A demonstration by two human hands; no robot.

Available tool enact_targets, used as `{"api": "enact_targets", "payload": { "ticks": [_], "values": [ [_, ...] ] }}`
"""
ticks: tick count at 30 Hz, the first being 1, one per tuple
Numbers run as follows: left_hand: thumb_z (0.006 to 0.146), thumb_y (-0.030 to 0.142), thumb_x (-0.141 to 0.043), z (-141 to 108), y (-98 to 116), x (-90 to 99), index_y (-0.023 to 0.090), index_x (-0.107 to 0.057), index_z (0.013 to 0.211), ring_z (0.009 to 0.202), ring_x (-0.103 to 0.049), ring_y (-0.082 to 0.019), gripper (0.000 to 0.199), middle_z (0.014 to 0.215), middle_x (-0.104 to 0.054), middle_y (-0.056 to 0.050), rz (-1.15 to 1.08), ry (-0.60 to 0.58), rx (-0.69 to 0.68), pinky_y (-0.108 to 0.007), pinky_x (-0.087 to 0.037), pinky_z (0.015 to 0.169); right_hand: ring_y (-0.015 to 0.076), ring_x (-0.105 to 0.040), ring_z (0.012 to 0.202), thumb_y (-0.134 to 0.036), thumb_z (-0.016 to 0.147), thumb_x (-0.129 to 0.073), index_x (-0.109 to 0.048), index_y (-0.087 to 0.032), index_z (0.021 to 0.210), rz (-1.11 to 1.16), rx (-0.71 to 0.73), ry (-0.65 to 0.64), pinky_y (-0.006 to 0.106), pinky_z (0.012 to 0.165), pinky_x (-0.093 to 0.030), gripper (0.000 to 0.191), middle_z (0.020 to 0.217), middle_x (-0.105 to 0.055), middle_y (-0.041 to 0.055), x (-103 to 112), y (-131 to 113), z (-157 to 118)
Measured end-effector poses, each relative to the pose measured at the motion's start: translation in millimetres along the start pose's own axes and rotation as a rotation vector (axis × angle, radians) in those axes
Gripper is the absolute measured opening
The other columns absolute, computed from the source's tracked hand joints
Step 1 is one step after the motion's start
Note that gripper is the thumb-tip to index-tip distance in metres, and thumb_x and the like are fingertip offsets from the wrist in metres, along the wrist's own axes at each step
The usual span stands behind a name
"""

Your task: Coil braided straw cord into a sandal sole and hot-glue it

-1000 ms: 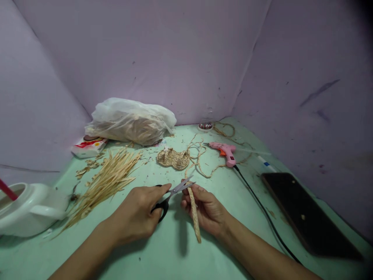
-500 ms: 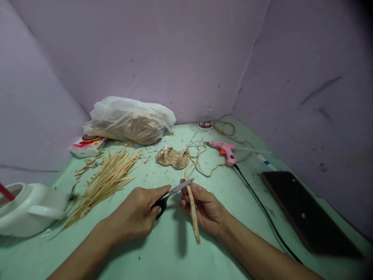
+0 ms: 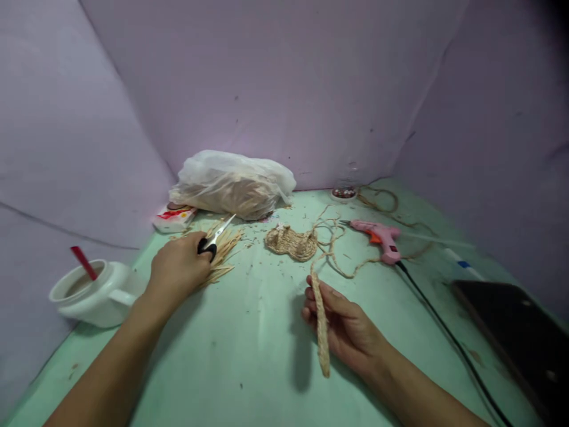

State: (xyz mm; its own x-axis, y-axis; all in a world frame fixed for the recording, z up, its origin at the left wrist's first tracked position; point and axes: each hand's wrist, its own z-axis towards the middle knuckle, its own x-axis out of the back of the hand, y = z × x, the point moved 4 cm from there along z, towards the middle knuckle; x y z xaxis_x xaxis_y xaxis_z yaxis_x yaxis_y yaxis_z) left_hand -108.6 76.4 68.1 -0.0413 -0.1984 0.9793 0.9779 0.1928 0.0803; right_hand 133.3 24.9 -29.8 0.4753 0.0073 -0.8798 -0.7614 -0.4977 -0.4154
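Note:
My left hand [image 3: 180, 264] is closed on a pair of scissors [image 3: 216, 238] with black handles, their blades pointing up and right. It is over a bundle of dry straw-coloured strips [image 3: 224, 252], hiding part of it. Between the thumb and fingers of my right hand [image 3: 342, 317] is a braided fibre cord [image 3: 321, 326], its thick end hanging down toward me. The thinner part of that cord leads back to loose loops of twine [image 3: 331, 246] on the table. Beyond my hands lies a flat coiled braid piece [image 3: 291, 243] with a curved outline.
A pink glue gun [image 3: 377, 237] with a black cable lies at the right, near a dark phone [image 3: 511, 338]. At the left stands a white cup [image 3: 111, 296] with a red stick in it. A plastic bag [image 3: 240, 181], a small box [image 3: 174, 219] and a bead container [image 3: 344, 194] sit at the back.
My left hand has carried the scissors away from the cord, left and farther back, to the straw strips. My right hand still holds the cord. The view has turned left.

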Motion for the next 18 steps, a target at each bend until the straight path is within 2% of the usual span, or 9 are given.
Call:
{"api": "enact_targets", "payload": {
  "ticks": [3, 9, 15, 18],
  "values": [
    [0.074, 0.028, -0.045, 14, -20, -1.0, 0.022, -0.064, 0.103, 0.085, -0.063, -0.035, 0.036, 0.095, -0.07, -0.013, 0.147, -0.03, 0.068, -0.036, -0.042, 0.06, 0.0066, -0.058, 0.055, -0.019, 0.06, -0.082, -0.066, -0.016, 0.08, -0.024, -0.014, 0.007, 0.021, 0.063, -0.052, 0.027, 0.063, -0.061, -0.0047, 1, 0, 0],
    [0.074, 0.028, -0.043, 38, -48, -26.6, 0.015, -0.064, 0.092, 0.086, -0.062, -0.036, 0.031, 0.093, -0.068, -0.02, 0.18, -0.141, 0.121, -0.035, -0.039, 0.058, 0.0068, -0.057, 0.053, -0.023, 0.056, -0.085, -0.066, -0.016, 0.077, -0.061, -0.005, 0.066, 0.02, 0.058, -0.051, 0.029, 0.059, -0.059, -0.0055, 2, 2, -1],
    [0.075, 0.054, -0.043, 43, -60, -36.5, 0.016, -0.058, 0.104, 0.089, -0.062, -0.037, 0.05, 0.1, -0.067, -0.021, 0.164, -0.195, 0.138, -0.035, -0.039, 0.058, 0.006, -0.056, 0.051, -0.022, 0.055, -0.085, -0.065, -0.016, 0.078, -0.062, -0.009, 0.063, 0.02, 0.059, -0.052, 0.03, 0.06, -0.058, -0.0063, 1, 2, 0],
    [0.076, 0.054, -0.042, 42, -60, -37.7, 0.014, -0.057, 0.105, 0.091, -0.061, -0.038, 0.051, 0.102, -0.065, -0.023, 0.161, -0.209, 0.15, -0.036, -0.039, 0.058, 0.0063, -0.056, 0.051, -0.022, 0.055, -0.085, -0.065, -0.015, 0.076, -0.055, -0.004, 0.069, 0.021, 0.058, -0.051, 0.029, 0.058, -0.058, -0.0061, 0, 2, 0]
  ]
}}
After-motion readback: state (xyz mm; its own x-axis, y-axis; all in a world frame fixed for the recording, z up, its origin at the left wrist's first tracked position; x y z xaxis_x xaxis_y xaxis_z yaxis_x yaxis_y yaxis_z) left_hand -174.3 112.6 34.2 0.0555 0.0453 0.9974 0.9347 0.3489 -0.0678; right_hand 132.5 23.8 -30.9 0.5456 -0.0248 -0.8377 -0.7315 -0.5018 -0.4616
